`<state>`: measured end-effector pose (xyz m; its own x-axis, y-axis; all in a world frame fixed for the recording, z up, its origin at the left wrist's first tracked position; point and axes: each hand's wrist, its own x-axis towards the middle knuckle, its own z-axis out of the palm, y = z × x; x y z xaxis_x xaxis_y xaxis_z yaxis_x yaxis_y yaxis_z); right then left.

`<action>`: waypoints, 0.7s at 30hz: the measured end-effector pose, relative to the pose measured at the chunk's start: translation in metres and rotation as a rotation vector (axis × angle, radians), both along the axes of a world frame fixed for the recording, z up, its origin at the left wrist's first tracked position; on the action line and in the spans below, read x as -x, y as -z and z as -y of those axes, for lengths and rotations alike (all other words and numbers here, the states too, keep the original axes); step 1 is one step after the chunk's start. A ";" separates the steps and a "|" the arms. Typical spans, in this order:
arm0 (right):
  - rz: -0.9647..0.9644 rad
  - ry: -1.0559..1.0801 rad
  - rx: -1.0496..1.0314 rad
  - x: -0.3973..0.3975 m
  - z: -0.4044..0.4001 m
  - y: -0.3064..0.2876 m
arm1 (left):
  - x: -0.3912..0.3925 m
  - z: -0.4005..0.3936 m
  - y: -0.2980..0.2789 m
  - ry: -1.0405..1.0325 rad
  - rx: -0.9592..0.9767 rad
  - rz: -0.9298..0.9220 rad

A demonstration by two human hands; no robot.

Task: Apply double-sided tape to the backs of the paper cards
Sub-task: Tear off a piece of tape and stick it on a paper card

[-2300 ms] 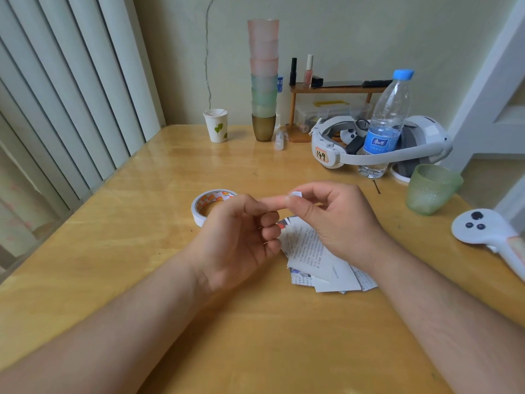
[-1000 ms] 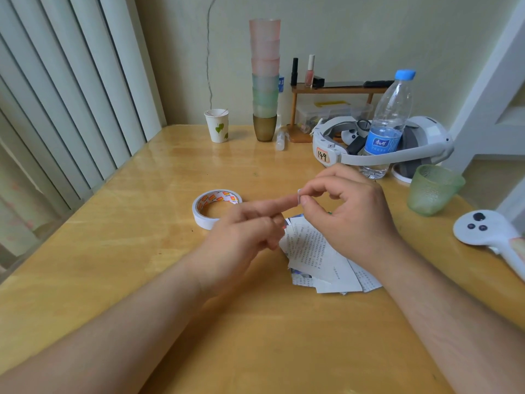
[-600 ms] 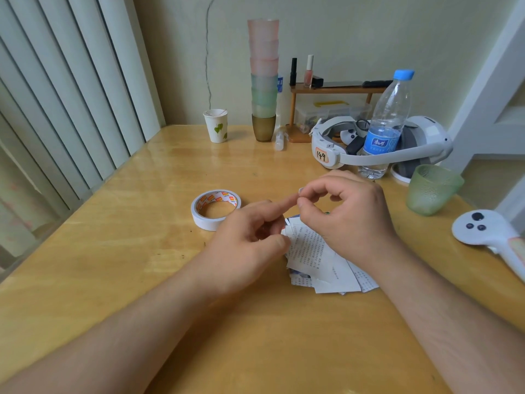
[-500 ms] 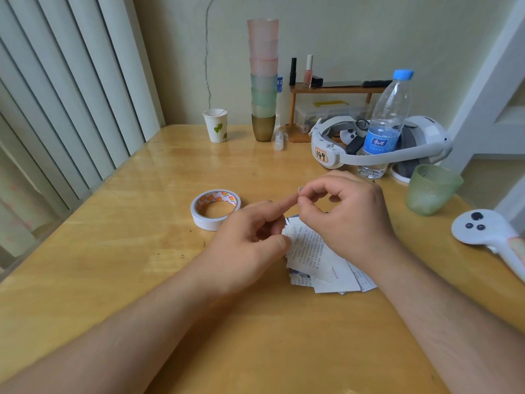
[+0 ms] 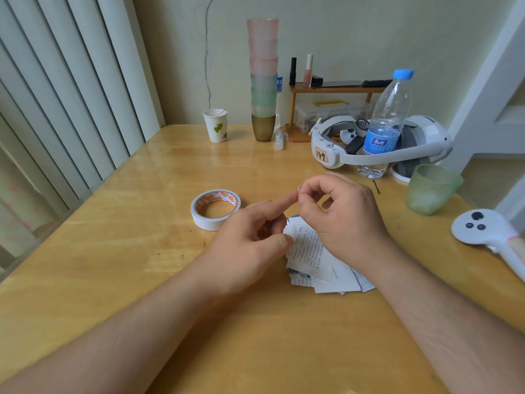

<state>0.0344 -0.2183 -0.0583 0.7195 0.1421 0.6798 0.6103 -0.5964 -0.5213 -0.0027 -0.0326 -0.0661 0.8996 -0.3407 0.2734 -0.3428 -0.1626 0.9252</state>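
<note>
A pile of printed paper cards [image 5: 312,254] lies on the wooden table [image 5: 142,251], partly hidden under both hands. A roll of white double-sided tape [image 5: 210,223] lies flat just left of the pile. My right hand [image 5: 346,223] hovers over the cards and pinches a tiny white piece of tape [image 5: 299,189] between thumb and forefinger. My left hand [image 5: 247,243] stretches its index finger out so the tip meets that pinch. Its thumb sits by the cards' left edge and its other fingers are loosely curled.
At the back stand a paper cup [image 5: 216,125], a tall stack of coloured cups [image 5: 263,81] and a small wooden shelf [image 5: 335,88]. A white headset [image 5: 369,157], water bottle [image 5: 383,129], green glass [image 5: 430,189] and white controller [image 5: 483,227] fill the right side. Blinds line the left.
My left hand went from pinching the tape piece with the right hand to pointing its index finger at it. Both hands have stayed nearly still over the last half second.
</note>
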 end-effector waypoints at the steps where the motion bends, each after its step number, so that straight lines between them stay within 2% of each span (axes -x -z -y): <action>1: -0.008 -0.007 0.000 0.000 0.000 0.000 | 0.000 0.000 0.000 0.002 0.008 -0.004; 12: -0.169 -0.053 -0.088 0.002 -0.002 -0.002 | -0.001 -0.001 -0.003 0.010 0.107 -0.060; 21: -0.213 -0.075 -0.130 0.006 -0.004 -0.005 | 0.000 -0.001 -0.009 0.013 0.203 -0.126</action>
